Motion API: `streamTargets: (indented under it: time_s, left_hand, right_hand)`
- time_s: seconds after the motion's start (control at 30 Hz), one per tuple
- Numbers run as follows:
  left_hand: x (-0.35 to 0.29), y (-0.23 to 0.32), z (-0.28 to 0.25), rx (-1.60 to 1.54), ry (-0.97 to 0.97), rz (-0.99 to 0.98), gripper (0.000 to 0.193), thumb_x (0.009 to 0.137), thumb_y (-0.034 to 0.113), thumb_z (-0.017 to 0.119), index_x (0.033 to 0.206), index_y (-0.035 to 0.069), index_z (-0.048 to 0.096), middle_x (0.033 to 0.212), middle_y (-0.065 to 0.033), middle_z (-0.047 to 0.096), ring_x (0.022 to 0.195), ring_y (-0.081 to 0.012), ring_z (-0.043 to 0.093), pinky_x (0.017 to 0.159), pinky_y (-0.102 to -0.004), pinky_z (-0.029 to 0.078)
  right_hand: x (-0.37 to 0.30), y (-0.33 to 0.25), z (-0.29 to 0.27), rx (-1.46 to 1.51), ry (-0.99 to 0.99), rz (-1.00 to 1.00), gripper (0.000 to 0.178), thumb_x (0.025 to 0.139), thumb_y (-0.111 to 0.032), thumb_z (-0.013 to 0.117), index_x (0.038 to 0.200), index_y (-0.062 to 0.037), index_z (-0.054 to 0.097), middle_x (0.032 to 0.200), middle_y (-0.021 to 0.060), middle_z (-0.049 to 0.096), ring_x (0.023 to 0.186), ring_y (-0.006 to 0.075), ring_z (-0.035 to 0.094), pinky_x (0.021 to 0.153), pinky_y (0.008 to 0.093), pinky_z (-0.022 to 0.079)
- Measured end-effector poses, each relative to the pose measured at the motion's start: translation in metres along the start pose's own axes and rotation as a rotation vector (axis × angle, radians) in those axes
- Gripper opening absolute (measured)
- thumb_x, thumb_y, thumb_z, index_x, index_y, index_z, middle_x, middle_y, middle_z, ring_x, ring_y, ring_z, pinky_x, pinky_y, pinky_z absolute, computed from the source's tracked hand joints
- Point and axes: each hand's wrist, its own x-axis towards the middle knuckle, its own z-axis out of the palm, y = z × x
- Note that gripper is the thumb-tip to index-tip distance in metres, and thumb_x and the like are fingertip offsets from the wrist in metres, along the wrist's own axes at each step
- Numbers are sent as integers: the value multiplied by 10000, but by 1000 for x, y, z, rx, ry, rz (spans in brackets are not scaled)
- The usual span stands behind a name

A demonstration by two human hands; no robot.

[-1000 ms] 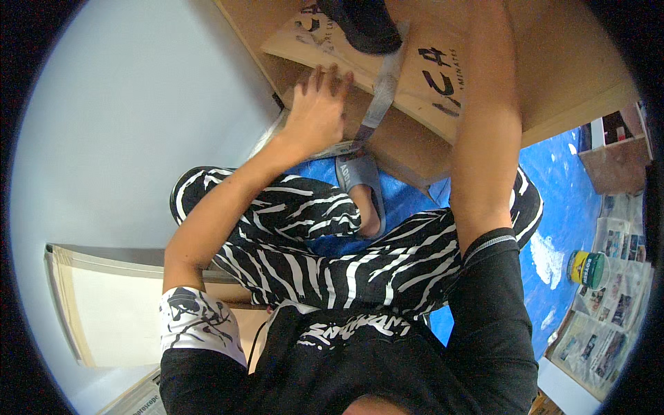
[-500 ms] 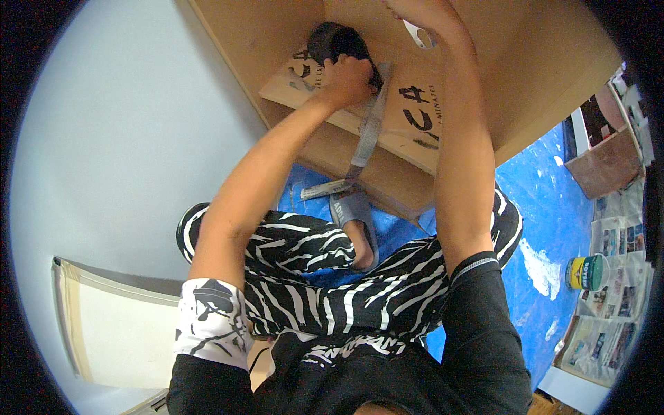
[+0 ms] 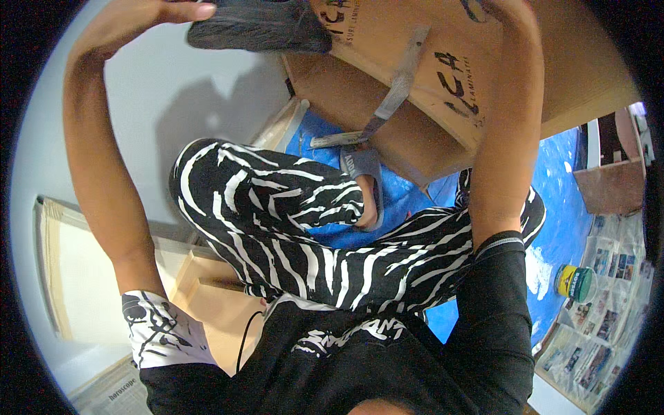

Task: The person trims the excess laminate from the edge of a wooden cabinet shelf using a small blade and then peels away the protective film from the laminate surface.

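Left hand [image 3: 138, 17] at the upper edge closes its fingers on a dark grey rag [image 3: 259, 31], which lies against the large brown board [image 3: 415, 90]. Right hand [image 3: 508, 10] touches this board higher up; its fingers are cut off, so I cannot tell their state.

— What lies under me?
— Blue tarp [image 3: 553, 207] over the floor; my zebra-striped trousers [image 3: 290, 207] folded across it, one foot in a grey sandal [image 3: 363, 181].
— To my right?
— Green-lidded tin [image 3: 575, 283] at the tarp's edge, newspaper sheets [image 3: 595, 332] just beside it. A small wooden box [image 3: 612, 183] stands farther up.
— Left?
— Pale wall [image 3: 187, 104], a leaning cream board [image 3: 76, 277] against it, more newspaper [image 3: 114, 394] near my hip.
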Motion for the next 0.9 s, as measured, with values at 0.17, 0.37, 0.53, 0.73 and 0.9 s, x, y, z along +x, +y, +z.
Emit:
streamTargets:
  time_s: [0.17,0.37,0.53,0.73,0.9]
  left_hand:
    - [-43,-96,-9,-51,106,-2,456,770,309,785,1091,32,617,1034,-64,644,993,-193,598,908,-350,470]
    - [-39,-155,78,-131,-4,-186,436,703,253,829,1051,57,656,1008,-51,635,969,-183,593,852,-325,494]
    - [-42,-209,210,32,-131,-552,308,728,267,802,944,60,729,1009,-142,689,901,-241,638,824,-375,495]
    - [-44,-236,276,43,-418,-518,411,742,287,801,1050,35,701,1106,-157,674,997,-239,638,890,-375,483]
    - [70,-158,297,-408,82,103,547,732,294,814,1164,4,642,1143,-169,665,1006,-250,647,894,-368,494]
  right_hand:
    - [8,-12,8,-78,-105,31,250,937,-257,532,1044,-33,562,736,27,535,614,122,490,539,301,413]
    - [16,-16,36,-146,-312,-20,387,923,-312,559,1158,-4,567,870,100,609,713,183,559,619,331,461]
    - [13,-14,43,-229,-464,37,509,902,-354,583,1271,-6,540,1223,228,590,1105,338,576,915,428,455]
    - [27,-22,50,-292,-555,-6,597,889,-400,598,1336,-21,483,1298,224,552,1195,349,536,1000,430,422]
    - [8,22,77,-511,-520,30,347,943,-198,526,1234,-11,542,969,193,653,858,297,638,775,401,505]
